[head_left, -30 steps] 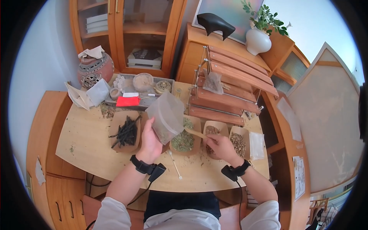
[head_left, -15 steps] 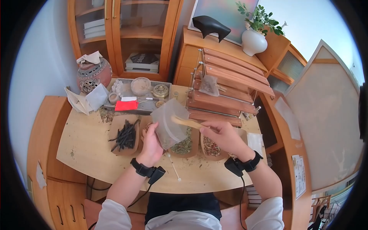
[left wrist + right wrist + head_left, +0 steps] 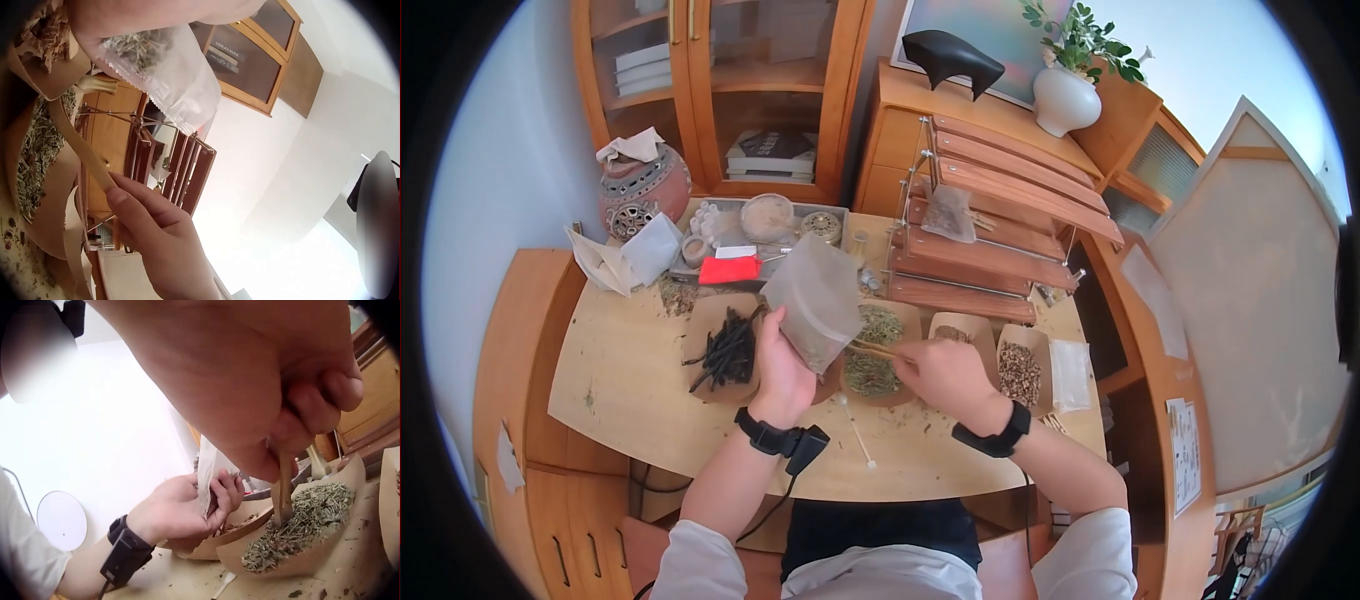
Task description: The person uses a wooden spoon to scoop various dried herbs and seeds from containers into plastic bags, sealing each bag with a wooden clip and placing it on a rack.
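My left hand (image 3: 785,375) holds a translucent zip bag (image 3: 812,300) tilted above the table. Some dried herb bits (image 3: 140,50) lie in the bag's bottom, as the left wrist view shows. My right hand (image 3: 952,378) pinches the handle of a wooden spoon (image 3: 283,494). The spoon's tip is down in green dried herb (image 3: 306,515), which fills a brown paper tray (image 3: 356,478). Beside the bag, a tray of brown bark-like strips (image 3: 47,37) is mostly hidden in the head view. My right hand partly covers another tray (image 3: 975,328) of reddish-brown pieces.
Black sticks (image 3: 725,355) fill a tray on the left; brown chips (image 3: 1018,370) fill one on the right. A thin white-tipped stick (image 3: 858,435) lies near the front. Behind stand a grey tray (image 3: 780,270) with small containers and a slatted wooden rack (image 3: 990,255).
My right hand took the spoon up to the bag's mouth, then back down into the green herb. My left hand, with the bag, has shifted slightly left.
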Action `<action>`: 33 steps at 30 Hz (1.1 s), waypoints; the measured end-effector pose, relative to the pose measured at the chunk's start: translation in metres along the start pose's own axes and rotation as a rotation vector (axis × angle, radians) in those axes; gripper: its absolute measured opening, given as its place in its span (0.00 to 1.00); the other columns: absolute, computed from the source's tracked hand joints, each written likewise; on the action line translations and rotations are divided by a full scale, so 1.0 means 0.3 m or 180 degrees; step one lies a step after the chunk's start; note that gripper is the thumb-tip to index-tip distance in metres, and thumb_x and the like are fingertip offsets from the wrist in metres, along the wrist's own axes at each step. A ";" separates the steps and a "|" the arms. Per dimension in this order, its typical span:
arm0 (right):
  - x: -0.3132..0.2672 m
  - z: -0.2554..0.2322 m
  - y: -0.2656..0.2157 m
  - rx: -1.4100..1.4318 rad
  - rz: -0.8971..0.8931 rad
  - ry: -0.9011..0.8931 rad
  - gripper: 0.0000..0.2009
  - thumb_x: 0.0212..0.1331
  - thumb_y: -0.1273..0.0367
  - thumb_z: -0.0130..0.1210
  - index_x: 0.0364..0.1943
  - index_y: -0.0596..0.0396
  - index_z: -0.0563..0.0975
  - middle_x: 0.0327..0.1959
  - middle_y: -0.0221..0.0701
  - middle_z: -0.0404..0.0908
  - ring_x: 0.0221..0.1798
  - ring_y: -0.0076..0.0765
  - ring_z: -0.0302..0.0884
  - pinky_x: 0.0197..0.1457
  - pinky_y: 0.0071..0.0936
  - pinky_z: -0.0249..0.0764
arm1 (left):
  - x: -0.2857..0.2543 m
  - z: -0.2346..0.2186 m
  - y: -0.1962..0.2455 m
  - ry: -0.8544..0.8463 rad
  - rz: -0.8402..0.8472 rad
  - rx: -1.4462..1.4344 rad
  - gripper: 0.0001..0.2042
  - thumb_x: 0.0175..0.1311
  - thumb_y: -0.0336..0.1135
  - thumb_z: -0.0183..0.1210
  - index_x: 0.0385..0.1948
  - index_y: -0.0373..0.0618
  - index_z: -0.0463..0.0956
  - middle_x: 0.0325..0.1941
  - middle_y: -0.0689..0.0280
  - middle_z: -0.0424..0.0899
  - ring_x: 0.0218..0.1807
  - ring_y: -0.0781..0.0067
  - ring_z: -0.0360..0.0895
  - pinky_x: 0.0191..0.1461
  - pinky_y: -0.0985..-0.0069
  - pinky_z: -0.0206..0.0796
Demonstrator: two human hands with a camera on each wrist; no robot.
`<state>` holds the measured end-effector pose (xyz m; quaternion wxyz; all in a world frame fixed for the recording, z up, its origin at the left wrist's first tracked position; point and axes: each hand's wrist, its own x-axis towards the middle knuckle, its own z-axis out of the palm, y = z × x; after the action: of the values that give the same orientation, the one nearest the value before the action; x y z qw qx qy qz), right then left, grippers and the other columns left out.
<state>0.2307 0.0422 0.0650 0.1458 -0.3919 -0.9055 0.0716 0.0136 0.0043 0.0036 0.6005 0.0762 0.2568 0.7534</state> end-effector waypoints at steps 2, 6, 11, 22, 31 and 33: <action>-0.001 0.009 0.003 -0.0162 -0.0089 -0.0006 0.07 0.58 0.65 0.55 0.32 0.48 0.84 0.24 0.41 0.81 0.30 0.49 0.82 0.35 0.43 0.78 | 0.001 -0.006 0.001 -0.0100 -0.0011 -0.0026 0.25 0.72 0.47 0.46 0.66 0.45 0.62 0.68 0.64 0.70 0.69 0.63 0.66 0.71 0.64 0.57; -0.023 -0.047 0.041 -0.0289 0.0111 -0.0189 0.09 0.57 0.63 0.55 0.32 0.48 0.85 0.24 0.41 0.82 0.32 0.50 0.82 0.36 0.44 0.78 | -0.007 0.006 0.002 0.0032 0.0002 0.0064 0.25 0.74 0.47 0.41 0.67 0.46 0.62 0.67 0.63 0.71 0.68 0.62 0.67 0.70 0.62 0.59; -0.036 -0.145 0.127 0.0521 0.1173 -0.0451 0.14 0.58 0.59 0.56 0.41 0.49 0.86 0.34 0.42 0.85 0.38 0.52 0.83 0.45 0.41 0.79 | -0.018 0.019 0.006 -0.0074 0.0024 0.0105 0.25 0.74 0.47 0.42 0.67 0.45 0.62 0.67 0.64 0.71 0.68 0.62 0.67 0.71 0.63 0.59; 0.015 -0.025 0.207 0.1276 0.0949 -0.0924 0.14 0.61 0.61 0.58 0.45 0.56 0.84 0.35 0.43 0.86 0.38 0.45 0.84 0.45 0.32 0.77 | -0.026 0.043 0.011 0.0025 -0.0002 0.0151 0.24 0.74 0.46 0.41 0.66 0.45 0.62 0.67 0.64 0.71 0.68 0.63 0.67 0.71 0.64 0.58; -0.057 0.047 0.163 0.0494 0.0294 -0.0282 0.13 0.64 0.60 0.54 0.45 0.48 0.83 0.31 0.41 0.84 0.35 0.50 0.82 0.40 0.42 0.78 | -0.024 0.037 0.008 -0.0024 0.0001 0.0168 0.25 0.74 0.46 0.41 0.67 0.44 0.62 0.67 0.63 0.71 0.69 0.62 0.67 0.72 0.63 0.58; -0.065 0.066 0.174 0.0540 0.0275 -0.0165 0.13 0.64 0.60 0.55 0.45 0.49 0.83 0.31 0.41 0.84 0.35 0.51 0.82 0.40 0.42 0.78 | -0.026 0.041 0.008 -0.0032 -0.0017 0.0175 0.25 0.74 0.46 0.41 0.67 0.44 0.62 0.67 0.63 0.70 0.69 0.62 0.67 0.72 0.64 0.58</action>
<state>0.2728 0.0632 0.0295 0.1518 -0.4149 -0.8819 0.1644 0.0187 0.0001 0.0169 0.6014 0.0958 0.2746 0.7441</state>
